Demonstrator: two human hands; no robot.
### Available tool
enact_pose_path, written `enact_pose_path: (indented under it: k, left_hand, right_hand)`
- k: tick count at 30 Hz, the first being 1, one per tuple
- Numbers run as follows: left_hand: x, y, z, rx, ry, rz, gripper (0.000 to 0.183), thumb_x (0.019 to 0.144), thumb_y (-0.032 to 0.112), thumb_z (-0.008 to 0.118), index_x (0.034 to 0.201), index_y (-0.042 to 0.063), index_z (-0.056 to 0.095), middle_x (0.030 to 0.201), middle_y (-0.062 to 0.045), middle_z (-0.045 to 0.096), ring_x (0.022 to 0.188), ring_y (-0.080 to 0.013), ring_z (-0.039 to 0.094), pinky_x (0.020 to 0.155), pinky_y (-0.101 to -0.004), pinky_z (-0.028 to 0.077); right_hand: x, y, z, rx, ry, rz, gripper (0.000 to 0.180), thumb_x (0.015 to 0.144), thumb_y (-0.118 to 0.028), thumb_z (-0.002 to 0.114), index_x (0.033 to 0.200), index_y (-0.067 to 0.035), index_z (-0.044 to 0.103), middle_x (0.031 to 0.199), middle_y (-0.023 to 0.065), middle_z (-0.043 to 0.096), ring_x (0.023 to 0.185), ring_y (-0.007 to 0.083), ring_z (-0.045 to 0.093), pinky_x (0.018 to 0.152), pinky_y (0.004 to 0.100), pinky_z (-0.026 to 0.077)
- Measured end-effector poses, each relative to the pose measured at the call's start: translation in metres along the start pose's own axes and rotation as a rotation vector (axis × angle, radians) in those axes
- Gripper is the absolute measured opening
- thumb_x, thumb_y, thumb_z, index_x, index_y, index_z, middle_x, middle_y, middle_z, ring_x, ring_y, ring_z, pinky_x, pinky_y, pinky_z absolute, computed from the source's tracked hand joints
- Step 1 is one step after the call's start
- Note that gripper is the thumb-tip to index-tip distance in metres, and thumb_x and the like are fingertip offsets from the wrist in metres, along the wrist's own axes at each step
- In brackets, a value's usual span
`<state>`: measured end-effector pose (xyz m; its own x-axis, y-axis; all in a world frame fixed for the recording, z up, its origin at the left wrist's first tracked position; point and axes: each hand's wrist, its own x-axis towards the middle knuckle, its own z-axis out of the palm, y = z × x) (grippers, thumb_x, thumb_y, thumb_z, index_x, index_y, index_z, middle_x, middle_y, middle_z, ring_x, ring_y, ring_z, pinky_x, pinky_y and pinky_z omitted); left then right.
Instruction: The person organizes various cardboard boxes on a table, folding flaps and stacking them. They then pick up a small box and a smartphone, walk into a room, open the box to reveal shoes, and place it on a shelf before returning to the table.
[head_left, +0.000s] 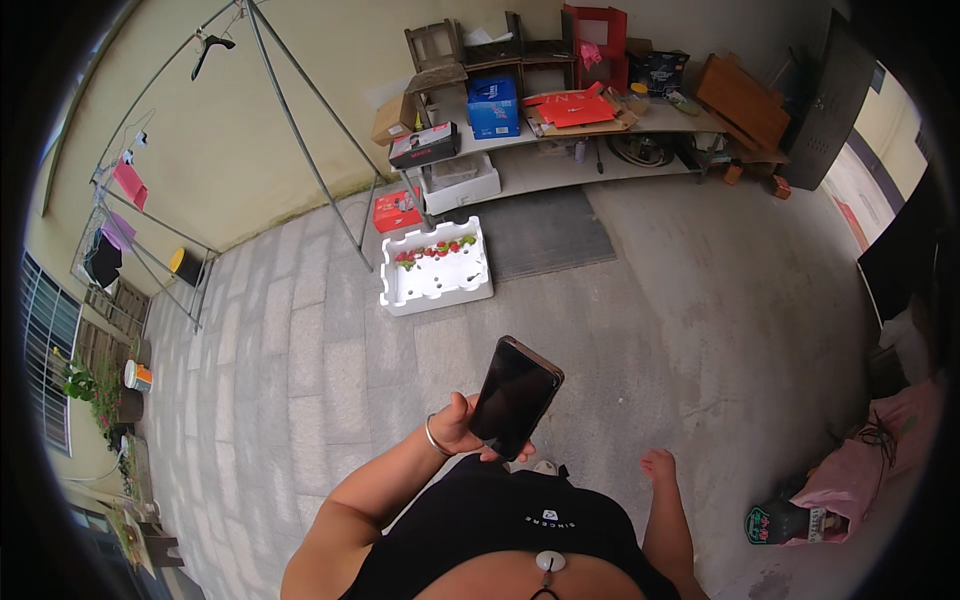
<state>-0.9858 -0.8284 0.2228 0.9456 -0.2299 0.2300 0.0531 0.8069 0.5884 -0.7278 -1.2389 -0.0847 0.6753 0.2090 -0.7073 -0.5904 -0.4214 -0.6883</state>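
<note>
My left hand (455, 427) grips a smartphone (516, 397) by its lower end, in front of my chest. The phone's dark screen faces up towards me, and its top leans away to the right. A metal bangle (433, 436) circles my left wrist. My right hand (658, 465) hangs low at my side, its fingers loosely curled, with nothing seen in it. On the paving beyond the phone sits a white foam box (439, 304), apart from both hands. Red and green fruits or vegetables (442, 248) lie along its far side; their exact kind is unclear.
A long table (529, 142) by the wall bears a blue carton (493, 109), small wooden chairs (435, 56) and cardboard. A dark mat (551, 232) lies before it. Left stands a metal drying frame (300, 135); potted plants (112, 394) line that side. A pink bag (844, 495) lies right.
</note>
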Motion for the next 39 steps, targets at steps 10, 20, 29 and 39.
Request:
enact_pose_path:
  k: [10,20,29,39]
  left_hand:
    - [0.072,0.115,-0.159,0.056,0.125,0.051,0.117,0.066,0.087,0.047,0.14,-0.001,0.031,0.11,-0.031,0.061,0.103,-0.0387,0.063,0.055,-0.0258,0.051]
    - [0.232,0.271,-0.294,-0.059,-0.163,-0.038,0.108,0.076,0.076,0.051,0.143,-0.004,0.024,0.118,-0.029,0.057,0.104,-0.0388,0.063,0.088,-0.0449,0.053]
    - [0.345,0.361,-0.419,0.016,0.056,-0.089,0.111,0.075,0.08,0.046,0.151,0.009,0.007,0.138,-0.021,0.043,0.11,-0.0272,0.06,0.067,-0.032,0.058]
    - [0.275,0.397,-0.588,0.307,1.628,-0.475,0.063,0.086,0.059,0.059,0.111,0.001,0.06,0.091,-0.013,0.068,0.08,-0.0228,0.068,0.063,-0.0351,0.052]
  right_hand:
    - [-0.086,-0.465,0.262,-0.223,-1.15,-0.746,0.063,0.08,-0.011,0.072,0.135,-0.001,0.044,0.129,0.0112,0.055,0.115,0.019,0.054,0.098,0.0344,0.043]
    - [0.015,-0.653,0.37,-0.087,-1.456,-0.726,0.102,0.064,-0.01,0.084,0.146,0.003,0.024,0.143,0.0241,0.041,0.132,0.0321,0.043,0.108,0.0436,0.033]
    - [0.166,-0.779,0.4,0.023,-1.388,-0.877,0.094,0.058,-0.009,0.086,0.137,0.004,0.036,0.127,0.0253,0.053,0.118,0.033,0.055,0.1,0.044,0.042]
    - [0.294,-0.946,0.42,0.074,-1.377,-0.827,0.093,0.056,-0.009,0.087,0.135,0.004,0.041,0.129,0.0209,0.055,0.122,0.028,0.053,0.103,0.0411,0.039]
